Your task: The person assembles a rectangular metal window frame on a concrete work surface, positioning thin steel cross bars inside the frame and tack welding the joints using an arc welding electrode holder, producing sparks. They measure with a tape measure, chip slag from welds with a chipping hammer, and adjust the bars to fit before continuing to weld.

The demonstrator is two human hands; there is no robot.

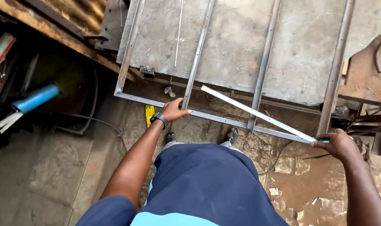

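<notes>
The right hand grips one end of a long flat metal strip; the fingers are closed around it, and something green there is hard to make out. The strip lies slanted over a metal frame. The left hand holds the frame's near bar. The frame's far end is cut off.

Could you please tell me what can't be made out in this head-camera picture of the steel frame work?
- Right hand: its grip closes on the near end of the long metal strip; a green bit shows there, too small to identify.
- Steel frame: its far end is cut off by the top edge.
- Yellow object on the floor: partly hidden behind the left hand's forearm.
- The person's feet: mostly hidden by blue trousers.
</notes>
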